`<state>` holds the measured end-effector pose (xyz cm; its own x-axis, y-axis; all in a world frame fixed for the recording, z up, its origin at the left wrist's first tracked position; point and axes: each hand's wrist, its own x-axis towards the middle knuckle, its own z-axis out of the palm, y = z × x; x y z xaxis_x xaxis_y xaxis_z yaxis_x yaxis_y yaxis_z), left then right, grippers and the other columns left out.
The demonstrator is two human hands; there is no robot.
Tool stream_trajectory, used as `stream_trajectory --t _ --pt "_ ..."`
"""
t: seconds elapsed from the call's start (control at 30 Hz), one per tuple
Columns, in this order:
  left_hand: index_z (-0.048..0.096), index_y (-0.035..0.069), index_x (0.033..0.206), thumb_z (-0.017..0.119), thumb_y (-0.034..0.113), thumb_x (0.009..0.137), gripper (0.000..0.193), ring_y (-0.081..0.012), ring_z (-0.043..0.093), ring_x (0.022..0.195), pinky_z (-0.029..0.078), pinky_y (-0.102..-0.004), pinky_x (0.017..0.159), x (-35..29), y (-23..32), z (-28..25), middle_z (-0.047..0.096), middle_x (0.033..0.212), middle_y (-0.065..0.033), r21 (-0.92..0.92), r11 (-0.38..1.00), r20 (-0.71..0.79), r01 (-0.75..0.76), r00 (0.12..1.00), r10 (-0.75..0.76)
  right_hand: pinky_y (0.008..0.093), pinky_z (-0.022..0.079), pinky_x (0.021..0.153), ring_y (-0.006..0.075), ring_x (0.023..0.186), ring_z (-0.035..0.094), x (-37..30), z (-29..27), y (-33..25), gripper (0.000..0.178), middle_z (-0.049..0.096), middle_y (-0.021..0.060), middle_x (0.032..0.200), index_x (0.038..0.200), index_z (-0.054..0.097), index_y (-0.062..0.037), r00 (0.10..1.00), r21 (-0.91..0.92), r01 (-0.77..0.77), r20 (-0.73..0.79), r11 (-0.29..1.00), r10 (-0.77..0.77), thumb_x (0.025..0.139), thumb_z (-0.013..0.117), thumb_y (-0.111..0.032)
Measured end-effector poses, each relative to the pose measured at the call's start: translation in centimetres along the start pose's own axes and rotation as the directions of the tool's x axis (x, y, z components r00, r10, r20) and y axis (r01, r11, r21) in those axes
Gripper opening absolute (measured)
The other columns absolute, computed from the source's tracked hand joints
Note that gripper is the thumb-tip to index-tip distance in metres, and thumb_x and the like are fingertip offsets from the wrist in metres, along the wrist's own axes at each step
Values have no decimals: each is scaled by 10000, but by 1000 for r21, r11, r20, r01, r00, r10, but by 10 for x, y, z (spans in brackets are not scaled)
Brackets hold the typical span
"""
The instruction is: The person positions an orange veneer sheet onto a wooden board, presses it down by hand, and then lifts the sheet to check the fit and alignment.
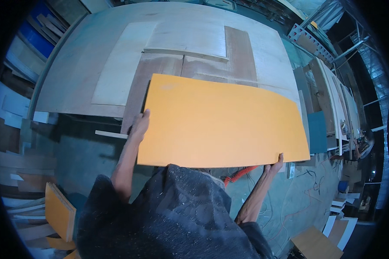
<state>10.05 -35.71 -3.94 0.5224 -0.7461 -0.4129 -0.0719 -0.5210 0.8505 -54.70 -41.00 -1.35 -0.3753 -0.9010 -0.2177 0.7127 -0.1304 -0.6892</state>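
A large orange-yellow panel (224,123) lies in front of me, its far part over the big worktable (69,82) and its near edge close to my body. My left hand (139,125) grips the panel's left edge, thumb on top and the other fingers hidden beneath. At the near edge, toward the right, my right hand (275,165) holds the panel with the thumb on its upper face. Brown and pale boards lie on the table beyond it, one brown board (160,64) partly under the panel.
Orange panels (59,211) stand stacked at the lower left. A red coiled hose (242,173) hangs below the panel's near edge. Cables (285,216) trail over the floor at right. Long boards (333,99) are stacked to the right, with another person (364,144) beside them.
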Motion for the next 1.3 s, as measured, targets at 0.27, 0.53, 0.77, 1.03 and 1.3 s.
stream_trajectory --t 0.27,0.53,0.77,1.03,1.3 --pt "691 -24 1059 442 435 1125 526 -106 552 817 476 -333 745 -141 11 -96 657 905 -34 -234 970 -84 64 993 -86 532 513 1083 340 1296 596 -71 19 -12 500 598 199 1413 1448 496 13 970 197 -145 220 970 100 1035 548 -264" --pt "638 -15 1288 432 393 1133 482 -138 653 1047 520 -315 916 -247 -5 -226 701 1182 -52 -367 927 -283 -77 959 -32 503 520 1076 313 1285 604 -142 156 23 501 604 167 1416 1442 517 1 916 106 -260 343 960 210 1013 596 -245" --pt "608 -41 1357 450 358 1124 488 -155 636 1135 504 -320 960 -338 -110 -326 684 1273 -70 -398 917 -538 26 803 -257 451 548 1040 302 1228 648 -164 303 140 480 640 156 1374 1412 548 4 755 -71 -459 495 885 431 989 622 -212" --pt "591 -4 1399 474 429 1106 536 -189 644 1121 513 -344 945 -420 -174 -368 679 1265 -75 -246 961 -793 -130 596 -123 422 591 964 292 1109 695 -242 469 378 412 685 158 1234 1320 575 19 328 -308 -715 646 628 689 967 632 -185" --pt "594 -86 1364 416 594 1082 757 -260 664 1107 544 -408 942 -439 -207 -382 703 1240 -143 -651 729 -758 -213 231 -610 414 590 958 285 1096 686 -384 579 585 370 677 148 1224 1278 584 11 -20 -575 -736 547 358 837 998 621 -228"
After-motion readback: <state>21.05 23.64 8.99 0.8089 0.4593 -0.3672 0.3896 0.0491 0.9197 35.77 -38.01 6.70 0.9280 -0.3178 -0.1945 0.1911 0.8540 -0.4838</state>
